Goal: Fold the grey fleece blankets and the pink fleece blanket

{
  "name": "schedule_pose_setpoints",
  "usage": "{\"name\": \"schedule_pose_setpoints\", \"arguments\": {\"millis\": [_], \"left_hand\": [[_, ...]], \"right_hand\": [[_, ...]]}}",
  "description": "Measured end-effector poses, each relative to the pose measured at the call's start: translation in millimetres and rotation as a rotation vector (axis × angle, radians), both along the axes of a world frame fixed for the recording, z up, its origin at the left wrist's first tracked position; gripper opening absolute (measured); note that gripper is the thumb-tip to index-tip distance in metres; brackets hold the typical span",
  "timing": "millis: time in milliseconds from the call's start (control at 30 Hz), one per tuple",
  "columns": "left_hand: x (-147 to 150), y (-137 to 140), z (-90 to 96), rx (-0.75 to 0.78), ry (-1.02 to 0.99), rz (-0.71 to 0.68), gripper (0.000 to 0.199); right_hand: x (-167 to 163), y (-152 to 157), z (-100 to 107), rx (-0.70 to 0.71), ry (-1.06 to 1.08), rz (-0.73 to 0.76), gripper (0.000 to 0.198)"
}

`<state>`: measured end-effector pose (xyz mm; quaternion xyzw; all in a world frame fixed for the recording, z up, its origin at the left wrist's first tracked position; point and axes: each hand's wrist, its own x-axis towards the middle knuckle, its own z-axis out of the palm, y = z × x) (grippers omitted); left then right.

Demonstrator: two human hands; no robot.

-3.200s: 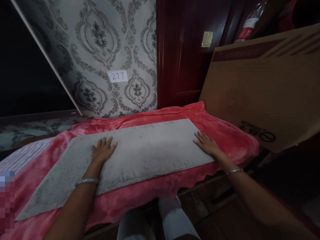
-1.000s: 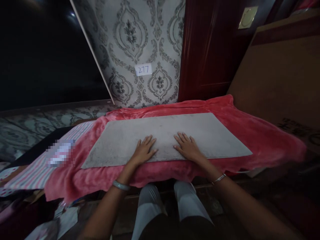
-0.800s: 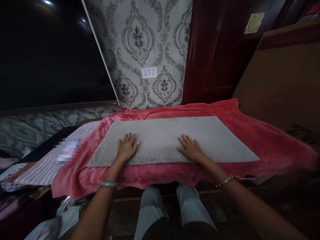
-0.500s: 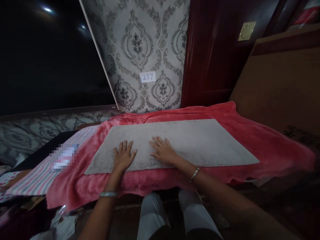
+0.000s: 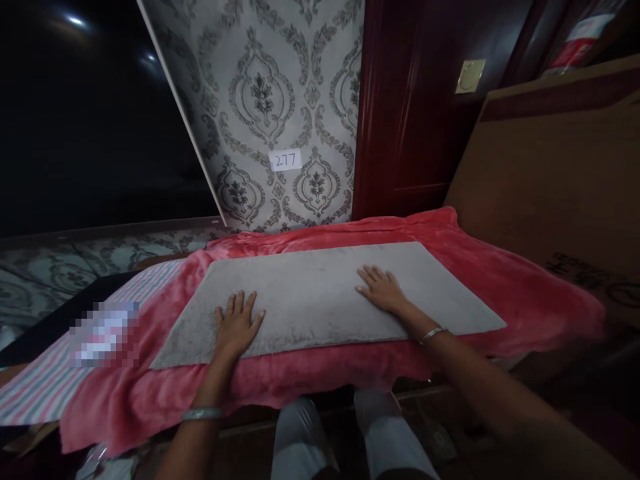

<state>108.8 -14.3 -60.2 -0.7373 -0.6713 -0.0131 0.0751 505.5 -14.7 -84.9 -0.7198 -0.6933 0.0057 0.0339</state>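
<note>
A grey plush mat lies spread flat on a pink-red fleece blanket. On the mat's left part, my left hand rests palm down with its fingers spread. Further right, my right hand also lies flat on the mat, fingers stretched toward the far edge. Neither hand holds anything. Some darker brushed marks show in the mat's pile near my left hand and along the near edge.
A striped cloth lies left of the blanket, with a blurred-out patch on it. A large dark screen stands behind at left. A big cardboard box stands at right, with a red-labelled bottle behind it.
My right hand has moved right across the mat, away from my left hand. My left hand stays on the mat's left part. The view has shifted slightly.
</note>
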Motion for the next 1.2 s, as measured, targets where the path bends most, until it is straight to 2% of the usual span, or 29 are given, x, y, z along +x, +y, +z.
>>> {"name": "schedule_pose_setpoints", "arguments": {"millis": [133,267,333,400,467,533,700,767,800,900,967,1033,1200], "left_hand": [[-1.2,0.8,-1.2,0.025,-0.012,-0.003,0.061],[-1.5,2.1,-1.2,0.027,-0.001,-0.007,0.062],[-0.6,2.0,-1.0,0.013,0.003,-0.002,0.062],[0.6,1.2,-1.6,0.004,0.007,0.008,0.063],[1.2,0.1,-2.3,0.001,0.006,0.012,0.063],[0.6,-0.1,-0.8,-0.001,0.000,0.014,0.063],[0.0,12.2,19.9,-0.081,-0.071,0.020,0.062],[5.5,20.4,27.2,-0.058,-0.090,0.024,0.062],[9.6,24.1,28.1,-0.038,-0.084,0.019,0.061],[22.4,30.3,18.4,0.005,-0.019,-0.008,0.060],[26.5,31.4,6.7,0.025,0.013,-0.008,0.060],[26.1,32.1,-2.7,0.049,0.027,-0.010,0.060],[21.6,35.0,-6.5,0.048,0.049,-0.021,0.061]], "right_hand": [[81.6,-13.9,-7.0,-0.004,0.002,-0.200,0.066],[155.5,-42.7,-15.2,-0.025,0.063,-0.388,0.068],[178.4,-56.2,-16.0,-0.033,0.092,-0.465,0.069],[185.1,-63.3,-11.9,-0.017,0.097,-0.542,0.068],[172.0,-60.8,-2.8,0.040,0.081,-0.585,0.067],[138.4,-48.5,9.0,0.099,0.063,-0.526,0.064],[-2.3,-3.8,32.9,0.075,0.077,-0.006,0.059],[-58.4,9.0,36.6,0.069,0.136,0.220,0.061],[-81.7,14.0,37.1,0.075,0.175,0.336,0.063],[-123.0,27.9,33.7,0.069,0.192,0.500,0.061],[-122.4,39.6,29.3,0.046,0.185,0.540,0.060],[-100.5,54.1,24.9,0.035,0.181,0.509,0.062],[6.2,87.1,18.7,0.006,0.132,0.177,0.060]]}}
